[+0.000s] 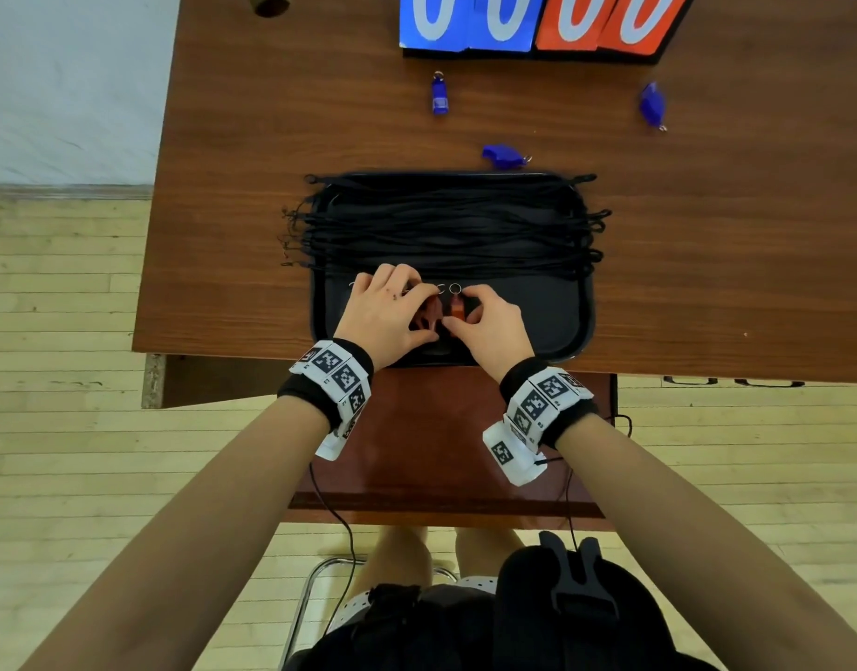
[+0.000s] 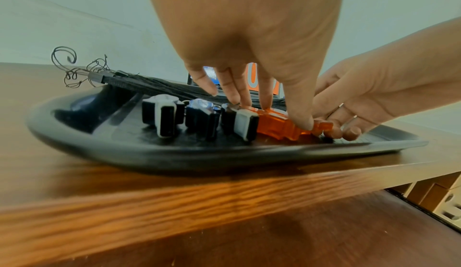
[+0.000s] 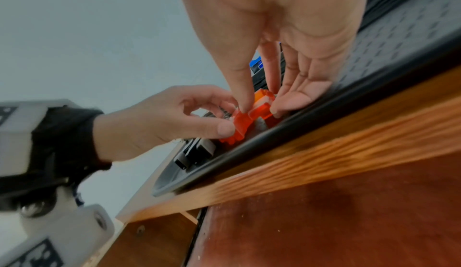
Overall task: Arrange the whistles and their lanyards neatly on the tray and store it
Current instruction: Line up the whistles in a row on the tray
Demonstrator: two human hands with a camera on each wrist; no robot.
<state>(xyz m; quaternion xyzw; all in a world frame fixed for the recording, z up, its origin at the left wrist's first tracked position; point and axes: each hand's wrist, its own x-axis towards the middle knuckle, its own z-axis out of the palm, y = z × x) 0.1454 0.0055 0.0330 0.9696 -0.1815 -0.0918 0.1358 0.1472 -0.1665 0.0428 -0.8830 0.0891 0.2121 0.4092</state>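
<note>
A black tray point(image 1: 562, 331) lies on the wooden table, with a bundle of black lanyards point(image 1: 445, 225) laid straight across its far half. Along its near half stands a row of black whistles point(image 2: 164, 117) with white mouthpieces. Beside them lie two orange whistles point(image 1: 455, 307), close together. My left hand point(image 1: 428, 319) pinches one orange whistle point(image 3: 239, 125) between thumb and fingers. My right hand point(image 1: 458, 308) pinches the other orange whistle point(image 3: 262, 101) right next to it. Both hands hide most of the orange whistles from above. Three blue whistles point(image 1: 439, 94) point(image 1: 503, 155) point(image 1: 653, 105) lie loose beyond the tray.
A blue and red flip scoreboard point(image 1: 537, 21) stands at the table's far edge. A dark brown shelf point(image 1: 441, 428) sticks out below the table's near edge, above my lap. Bare table point(image 1: 731, 234) stretches right of the tray. The tray's right near part holds nothing.
</note>
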